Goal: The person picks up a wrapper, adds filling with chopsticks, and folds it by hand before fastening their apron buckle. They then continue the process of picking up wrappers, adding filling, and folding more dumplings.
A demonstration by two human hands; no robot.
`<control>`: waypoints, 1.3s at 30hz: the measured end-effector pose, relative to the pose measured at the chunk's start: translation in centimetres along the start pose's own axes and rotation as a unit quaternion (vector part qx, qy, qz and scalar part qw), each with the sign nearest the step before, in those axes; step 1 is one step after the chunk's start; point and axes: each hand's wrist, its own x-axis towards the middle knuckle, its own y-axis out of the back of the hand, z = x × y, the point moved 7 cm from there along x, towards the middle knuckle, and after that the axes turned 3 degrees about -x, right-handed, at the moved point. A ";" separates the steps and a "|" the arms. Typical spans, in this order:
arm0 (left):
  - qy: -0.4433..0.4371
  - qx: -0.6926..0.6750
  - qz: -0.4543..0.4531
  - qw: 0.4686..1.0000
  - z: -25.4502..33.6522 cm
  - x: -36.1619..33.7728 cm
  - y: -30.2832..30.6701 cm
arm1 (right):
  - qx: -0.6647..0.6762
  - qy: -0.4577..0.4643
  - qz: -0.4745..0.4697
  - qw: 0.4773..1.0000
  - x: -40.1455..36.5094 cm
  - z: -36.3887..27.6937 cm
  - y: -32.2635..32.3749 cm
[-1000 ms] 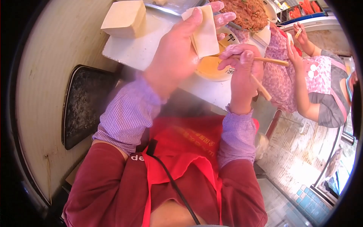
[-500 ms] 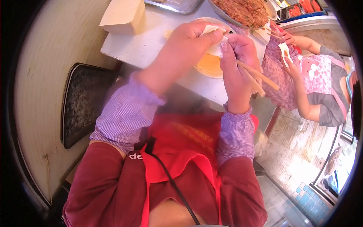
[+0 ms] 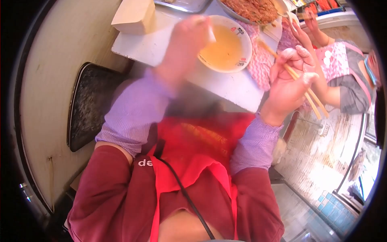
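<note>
My left hand (image 3: pixel 187 42), smeared by motion, is at the left rim of a white bowl (image 3: pixel 246 50) of yellow liquid. Its fingers are closed on a white dough wrapper (image 3: pixel 211 34), only partly seen. To the right of the bowl, my right hand (image 3: pixel 292 80) is turned palm up with curled fingers. A pair of wooden chopsticks (image 3: pixel 313 101) is held in it, slanting down to the right. Pale smears that look like flour or dough mark its fingertips.
A pale block of stacked sheets (image 3: pixel 134 16) stands on the white table (image 3: pixel 161 48). A metal tray (image 3: pixel 187 5) and a large bowl of minced meat (image 3: pixel 256 10) are at the back. At right a co-worker in a pink apron (image 3: pixel 336 58) stands close, one hand near mine. A dark chair back (image 3: pixel 94 107) stands left.
My hands, together over the bowl before, have parted. The left moved left with the wrapper; the right moved right with the chopsticks and turned palm up. The bowl now shows more fully.
</note>
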 end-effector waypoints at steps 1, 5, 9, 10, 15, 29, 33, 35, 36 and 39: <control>0.011 -0.006 0.048 0.999 -0.5 0.7 0.9 | -0.028 0.033 0.019 0.999 -0.1 -0.9 1.0; 0.055 -0.015 -0.004 0.998 -0.1 5.8 5.6 | -0.115 -0.058 -0.035 0.991 -4.3 -0.4 5.6; 0.035 -0.336 -0.018 0.941 7.8 0.9 0.1 | -0.329 -0.007 -0.129 0.935 -7.8 0.9 5.9; 0.070 -0.432 0.112 0.892 8.7 -1.7 -1.0 | -0.338 0.003 -0.162 0.927 -8.4 1.3 5.1; 0.100 -0.217 -0.178 0.955 1.4 -8.7 -6.6 | -0.158 -0.155 -0.252 0.942 -10.3 8.9 5.2; 0.245 -0.456 -0.166 0.839 -4.1 -10.5 -11.5 | -0.460 0.140 -0.159 0.862 -6.3 8.3 8.0; 0.180 -0.180 -0.186 0.949 -7.0 -10.9 -13.4 | -0.530 0.020 -0.195 0.825 -5.3 11.2 10.2; 0.151 -0.137 -0.154 0.967 -8.1 -9.5 -15.5 | -0.360 -0.082 -0.052 0.928 -4.3 11.5 12.7; 0.147 -0.160 -0.109 0.970 -10.1 -8.6 -15.4 | -0.311 -0.113 -0.015 0.943 -4.4 11.0 12.8; 0.130 -0.266 -0.059 0.953 -10.3 -6.8 -17.2 | -0.240 -0.062 0.030 0.968 -5.0 10.3 11.8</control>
